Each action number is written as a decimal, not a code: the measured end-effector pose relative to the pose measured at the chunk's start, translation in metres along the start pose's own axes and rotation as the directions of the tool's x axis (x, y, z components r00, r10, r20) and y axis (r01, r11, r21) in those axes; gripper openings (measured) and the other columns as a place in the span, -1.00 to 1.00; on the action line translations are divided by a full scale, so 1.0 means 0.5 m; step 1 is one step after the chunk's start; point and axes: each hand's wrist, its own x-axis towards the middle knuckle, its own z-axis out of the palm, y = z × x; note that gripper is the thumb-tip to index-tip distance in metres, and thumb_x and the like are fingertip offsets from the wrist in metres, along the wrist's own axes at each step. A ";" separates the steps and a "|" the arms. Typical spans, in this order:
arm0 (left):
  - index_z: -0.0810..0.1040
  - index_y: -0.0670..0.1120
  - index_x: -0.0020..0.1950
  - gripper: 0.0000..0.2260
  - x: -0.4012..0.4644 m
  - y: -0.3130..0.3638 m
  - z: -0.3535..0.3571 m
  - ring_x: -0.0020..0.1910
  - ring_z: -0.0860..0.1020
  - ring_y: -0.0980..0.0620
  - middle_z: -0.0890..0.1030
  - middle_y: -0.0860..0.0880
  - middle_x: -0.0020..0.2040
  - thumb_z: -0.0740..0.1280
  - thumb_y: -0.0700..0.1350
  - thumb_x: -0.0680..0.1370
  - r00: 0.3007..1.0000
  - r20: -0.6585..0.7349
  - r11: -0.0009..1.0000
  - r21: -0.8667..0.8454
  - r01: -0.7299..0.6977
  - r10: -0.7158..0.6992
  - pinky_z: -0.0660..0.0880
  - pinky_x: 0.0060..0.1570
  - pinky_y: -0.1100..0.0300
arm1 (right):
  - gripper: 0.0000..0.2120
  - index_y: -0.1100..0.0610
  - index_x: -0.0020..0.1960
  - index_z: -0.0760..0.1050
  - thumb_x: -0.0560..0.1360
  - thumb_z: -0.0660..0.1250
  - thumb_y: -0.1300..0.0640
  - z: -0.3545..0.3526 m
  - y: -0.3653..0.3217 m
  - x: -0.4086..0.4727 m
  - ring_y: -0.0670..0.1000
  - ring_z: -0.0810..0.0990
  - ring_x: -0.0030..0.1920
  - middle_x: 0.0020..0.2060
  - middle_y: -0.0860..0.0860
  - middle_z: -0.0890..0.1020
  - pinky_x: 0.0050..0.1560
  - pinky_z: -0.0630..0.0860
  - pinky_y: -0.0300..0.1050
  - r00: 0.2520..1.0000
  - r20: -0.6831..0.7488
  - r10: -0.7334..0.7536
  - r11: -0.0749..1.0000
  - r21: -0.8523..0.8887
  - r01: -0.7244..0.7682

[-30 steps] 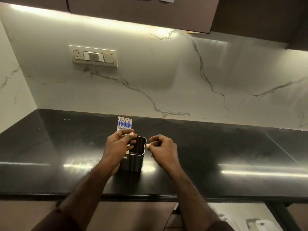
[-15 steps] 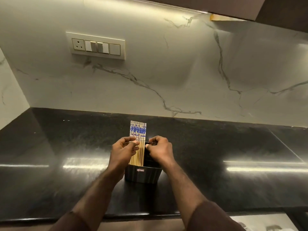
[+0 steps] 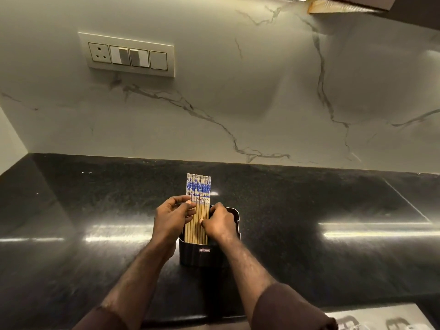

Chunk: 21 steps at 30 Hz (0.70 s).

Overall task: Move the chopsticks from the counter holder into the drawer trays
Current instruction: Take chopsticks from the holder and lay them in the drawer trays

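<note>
Several bamboo chopsticks (image 3: 198,206) with blue-and-white patterned tops stand side by side in a flat row in the dark metal holder (image 3: 207,252) on the black counter (image 3: 95,210). My left hand (image 3: 172,219) grips the row's left side, fingers curled over the front. My right hand (image 3: 217,223) pinches the row's right side just above the holder's rim. The chopsticks' lower ends are hidden inside the holder.
A marble backsplash with a switch plate (image 3: 129,55) rises behind the counter. Upper cabinets (image 3: 357,3) hang at the top right. Part of an open drawer (image 3: 381,317) shows at the bottom right below the counter edge.
Both hands have closed in on the chopsticks, and the row now stands higher out of the holder. The camera has tilted and moved closer to the counter.
</note>
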 end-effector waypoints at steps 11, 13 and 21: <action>0.62 -0.11 -0.01 -0.91 0.010 -0.008 0.000 -0.09 0.68 -0.06 0.71 -0.15 -0.09 0.40 -0.24 0.50 1.000 0.008 1.000 -0.022 0.019 -0.019 0.59 -0.10 0.14 | -0.77 0.03 0.13 0.62 0.48 0.46 0.11 -0.007 0.005 0.011 0.01 0.69 -0.01 0.03 0.03 0.70 0.02 0.66 0.03 0.996 0.076 0.051 0.994 0.094 -0.058; 0.62 -0.12 -0.01 -0.91 0.009 -0.007 0.001 -0.09 0.68 -0.06 0.71 -0.14 -0.09 0.40 -0.24 0.50 1.000 0.008 1.000 -0.024 0.016 -0.015 0.59 -0.09 0.13 | -0.78 0.01 0.12 0.62 0.47 0.47 0.09 -0.012 0.007 0.011 -0.02 0.69 -0.02 0.01 0.00 0.71 0.04 0.65 0.01 0.997 0.064 0.042 0.994 0.096 -0.048; 0.62 -0.10 0.01 -0.92 0.004 -0.005 0.016 -0.08 0.69 -0.01 0.71 -0.10 -0.07 0.39 -0.20 0.53 0.999 0.032 0.998 0.057 -0.030 0.029 0.60 -0.05 0.12 | -0.88 0.01 -0.02 0.66 0.44 0.50 0.08 -0.050 0.012 0.012 -0.11 0.68 -0.10 -0.09 -0.05 0.72 0.00 0.66 -0.05 0.999 -0.026 -0.046 0.989 0.142 0.049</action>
